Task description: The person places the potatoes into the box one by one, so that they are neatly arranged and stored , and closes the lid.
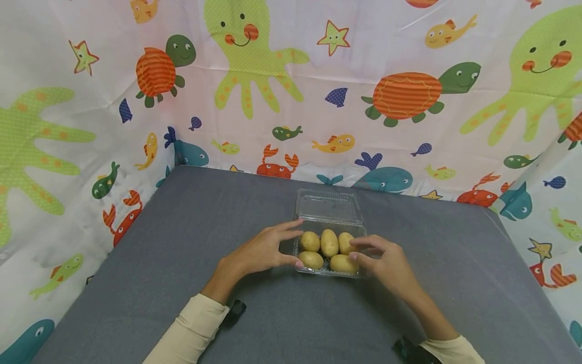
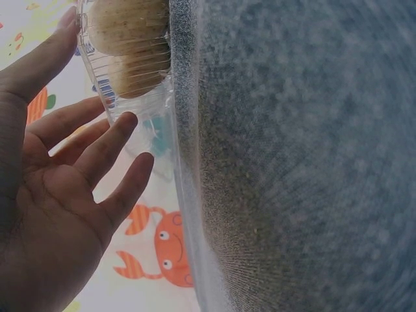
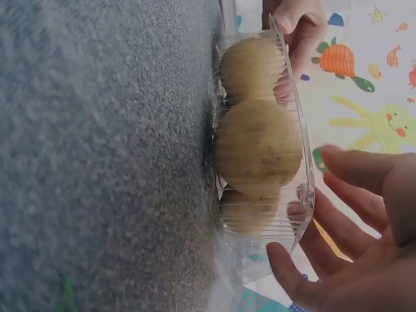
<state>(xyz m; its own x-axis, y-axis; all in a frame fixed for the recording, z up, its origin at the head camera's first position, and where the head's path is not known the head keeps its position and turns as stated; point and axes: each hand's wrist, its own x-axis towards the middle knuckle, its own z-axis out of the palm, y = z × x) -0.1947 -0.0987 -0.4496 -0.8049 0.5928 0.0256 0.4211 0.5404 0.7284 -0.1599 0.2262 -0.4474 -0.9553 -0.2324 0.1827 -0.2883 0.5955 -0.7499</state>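
A clear plastic clamshell container (image 1: 328, 273) stands on the grey table with its lid (image 1: 328, 206) folded back. Several yellow potatoes (image 1: 329, 243) lie inside in two rows. At the container's left side is the left hand (image 1: 265, 248), thumb at the front corner and fingers spread along the side. The right hand (image 1: 384, 260) is at the right side, its thumb and fingers apart near the rim and over the rightmost potatoes. In the right wrist view, the right hand's fingers (image 3: 344, 221) reach round the corner of the ribbed wall, and the thumb is raised above the rim.
The grey cloth-covered table (image 1: 218, 217) extends on both sides of the container. A white curtain (image 1: 300, 101) printed with sea animals hangs behind and at both sides. Dark straps (image 1: 234, 313) with devices sit at the wrists, beside cream sleeves (image 1: 191, 328).
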